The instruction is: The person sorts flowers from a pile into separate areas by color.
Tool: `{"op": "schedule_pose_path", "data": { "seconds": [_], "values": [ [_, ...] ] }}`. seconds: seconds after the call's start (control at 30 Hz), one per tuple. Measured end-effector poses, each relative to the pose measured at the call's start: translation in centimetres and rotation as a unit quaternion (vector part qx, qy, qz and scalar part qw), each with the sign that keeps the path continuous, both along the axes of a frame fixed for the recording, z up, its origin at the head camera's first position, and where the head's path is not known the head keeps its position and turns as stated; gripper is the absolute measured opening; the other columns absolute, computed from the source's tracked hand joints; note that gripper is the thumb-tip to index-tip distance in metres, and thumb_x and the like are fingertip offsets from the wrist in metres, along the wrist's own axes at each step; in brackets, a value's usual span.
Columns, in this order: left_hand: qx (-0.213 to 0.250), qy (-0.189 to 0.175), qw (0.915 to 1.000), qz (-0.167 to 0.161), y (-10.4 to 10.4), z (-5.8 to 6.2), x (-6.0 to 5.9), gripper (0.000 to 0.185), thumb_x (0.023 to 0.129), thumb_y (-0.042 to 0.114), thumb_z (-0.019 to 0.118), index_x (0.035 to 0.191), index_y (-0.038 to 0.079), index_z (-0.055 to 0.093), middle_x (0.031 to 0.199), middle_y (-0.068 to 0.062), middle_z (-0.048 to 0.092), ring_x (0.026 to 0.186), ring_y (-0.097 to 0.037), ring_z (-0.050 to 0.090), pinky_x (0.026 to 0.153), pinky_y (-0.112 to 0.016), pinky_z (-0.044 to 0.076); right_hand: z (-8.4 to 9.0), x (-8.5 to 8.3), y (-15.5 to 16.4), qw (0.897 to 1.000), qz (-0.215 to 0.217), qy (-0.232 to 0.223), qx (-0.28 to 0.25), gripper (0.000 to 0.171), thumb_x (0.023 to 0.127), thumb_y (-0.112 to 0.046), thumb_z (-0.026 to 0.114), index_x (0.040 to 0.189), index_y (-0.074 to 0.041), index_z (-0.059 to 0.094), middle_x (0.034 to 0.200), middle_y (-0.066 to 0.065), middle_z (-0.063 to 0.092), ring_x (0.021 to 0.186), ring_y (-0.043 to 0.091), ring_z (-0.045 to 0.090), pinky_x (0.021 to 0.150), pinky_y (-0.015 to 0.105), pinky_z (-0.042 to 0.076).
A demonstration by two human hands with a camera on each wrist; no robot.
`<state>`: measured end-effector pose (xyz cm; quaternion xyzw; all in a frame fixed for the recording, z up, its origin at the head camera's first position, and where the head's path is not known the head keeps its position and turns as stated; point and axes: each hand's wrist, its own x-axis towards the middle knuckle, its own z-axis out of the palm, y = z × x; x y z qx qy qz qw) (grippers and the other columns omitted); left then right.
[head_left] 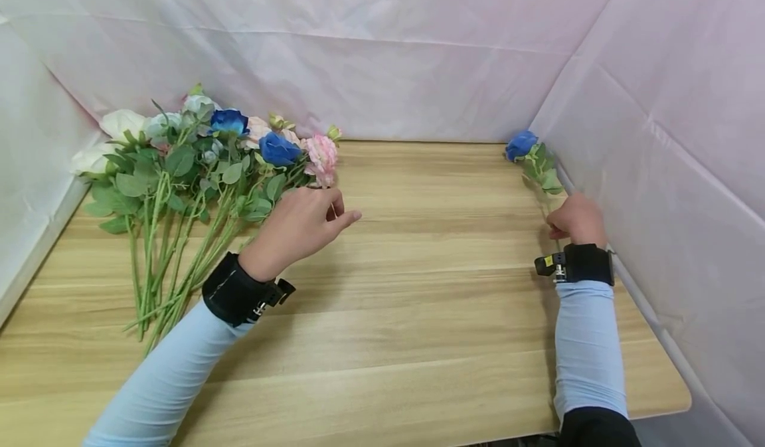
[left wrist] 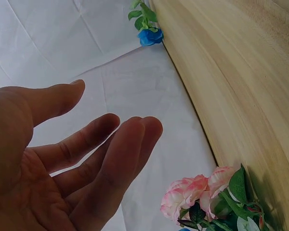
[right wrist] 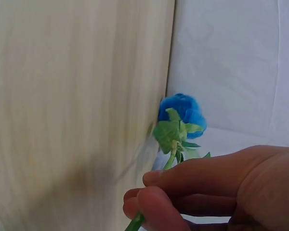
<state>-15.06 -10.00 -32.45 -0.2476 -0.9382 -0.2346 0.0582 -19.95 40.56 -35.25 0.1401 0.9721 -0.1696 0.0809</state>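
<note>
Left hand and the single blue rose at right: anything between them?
Only bare table between left hand and blue rose, per the head view.

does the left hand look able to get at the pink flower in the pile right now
Probably yes. The left hand is open, holds nothing, and hovers just in front of the pink flower, which lies at the near edge of the flower pile. Nothing stands between them.

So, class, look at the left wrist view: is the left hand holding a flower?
No, the left hand is open with relaxed fingers holding nothing, while the pink flower lies apart from it.
</note>
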Motion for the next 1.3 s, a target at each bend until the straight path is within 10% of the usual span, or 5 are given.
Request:
{"op": "schedule_pose_path", "data": {
  "seconds": [0.77,1.3],
  "values": [
    [-0.024,-0.017,0.9996,0.005,0.2,-0.2,0.1,0.031,0.1,0.041,0.068,0.094,0.011,0.07,0.063,0.0,0.06,0.053,-0.015,0.052,0.053,-0.031,0.04,-1.5,-0.1,1.6,0.999,-0.033,-0.018,0.033,0.032,0.081,-0.023,0.068,0.054,-0.012,0.057,0.054,0.002,0.055,0.059,0.025,0.055,0.05,0.034,0.041],
    [-0.029,-0.025,0.9992,0.007,0.5,-0.5,0.2,0.031,0.1,0.042,0.068,0.095,0.011,0.069,0.064,-0.001,0.061,0.052,-0.015,0.052,0.051,-0.031,0.04,4.8,0.4,-5.3,0.995,0.08,0.048,-0.023,0.055,0.096,-0.045,0.07,0.121,0.004,0.066,0.103,0.027,0.075,0.069,0.021,0.073,0.062,0.032,0.049]
  ]
}}
